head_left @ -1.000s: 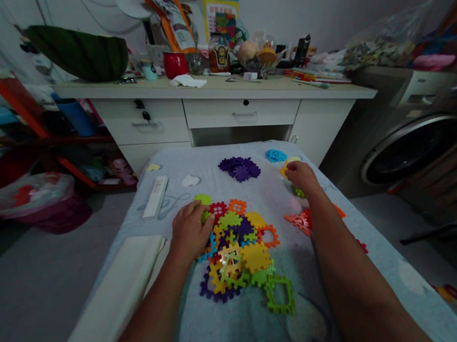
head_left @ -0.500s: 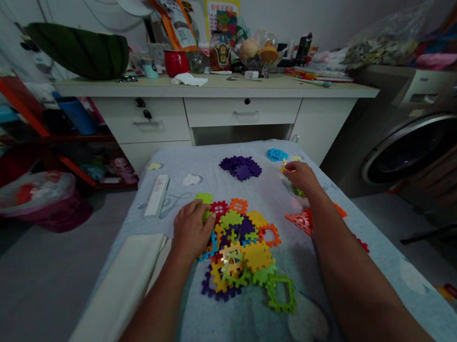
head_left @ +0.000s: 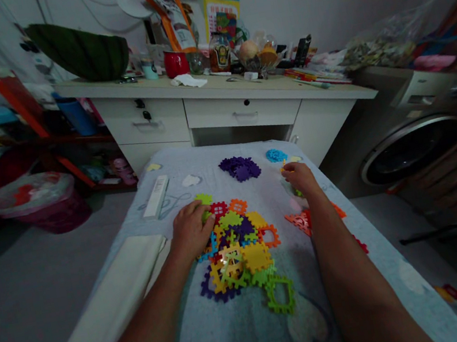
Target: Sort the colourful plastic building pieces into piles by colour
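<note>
My left hand (head_left: 192, 230) rests at the left edge of a mixed heap of toothed plastic puzzle blocks (head_left: 257, 256). Its fingers and thumb are curled around a green puzzle block (head_left: 206, 216). Over the table's right side, my right hand (head_left: 302, 176) pinches a small yellow puzzle block (head_left: 284, 166), mostly hidden by the fingers. Just beyond it sits a group of blue blocks (head_left: 276, 155). A purple pile (head_left: 240, 168) lies farther back in the middle. Beneath the right wrist a green block (head_left: 298, 192) shows partly, with orange-red triangular blocks (head_left: 299, 221) nearer me.
A pale cloth covers the table (head_left: 257, 341). On its left are a long white box (head_left: 156, 197) and a folded cream sheet (head_left: 114, 301). A cluttered white cabinet (head_left: 243, 104) stands behind, a washing machine (head_left: 409, 149) to the right, a pink bin (head_left: 49, 212) to the left.
Both hands stay almost where they were, still on the same blocks. The whole view shifts very slightly; the piles look unchanged.
</note>
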`<action>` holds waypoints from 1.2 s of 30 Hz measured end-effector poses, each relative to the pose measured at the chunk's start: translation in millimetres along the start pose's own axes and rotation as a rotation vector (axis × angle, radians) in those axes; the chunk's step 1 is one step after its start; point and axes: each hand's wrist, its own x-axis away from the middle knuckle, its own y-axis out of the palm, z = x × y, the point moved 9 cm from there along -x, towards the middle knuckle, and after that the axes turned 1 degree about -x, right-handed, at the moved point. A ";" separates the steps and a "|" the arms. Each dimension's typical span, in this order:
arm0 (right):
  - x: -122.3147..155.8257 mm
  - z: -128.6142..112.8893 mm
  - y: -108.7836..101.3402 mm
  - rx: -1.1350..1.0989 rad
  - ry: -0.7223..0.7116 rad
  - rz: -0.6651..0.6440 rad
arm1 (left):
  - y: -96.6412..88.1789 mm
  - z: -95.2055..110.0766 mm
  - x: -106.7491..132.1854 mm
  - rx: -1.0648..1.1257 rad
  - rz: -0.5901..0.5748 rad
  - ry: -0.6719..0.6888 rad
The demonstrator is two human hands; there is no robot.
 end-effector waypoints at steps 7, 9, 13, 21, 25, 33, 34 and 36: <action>-0.9 3.9 4.4 -0.219 0.025 -0.019 | -1.5 1.7 -0.1 -0.005 0.002 0.007; -0.4 3.8 6.7 -0.304 0.030 -0.039 | -1.5 1.7 -0.1 -0.003 0.007 0.012; -1.4 6.3 8.4 -0.384 0.051 -0.035 | -1.0 1.5 -0.3 -0.011 0.014 0.019; -11.7 5.7 5.9 -0.274 0.045 0.063 | -3.3 4.1 -0.7 -0.010 0.009 0.009; -12.0 -0.7 8.8 -0.268 -0.010 0.060 | -3.4 4.2 -0.3 -0.018 0.010 0.016; -13.3 9.3 3.9 -0.107 0.002 0.072 | -2.3 4.0 -0.1 -0.009 0.001 0.018; -14.4 10.4 2.0 -0.084 -0.004 0.076 | -2.3 4.4 -0.1 -0.009 -0.001 0.020; -17.9 12.3 -2.7 -0.031 -0.013 0.085 | -2.1 4.6 0.0 -0.009 -0.006 0.020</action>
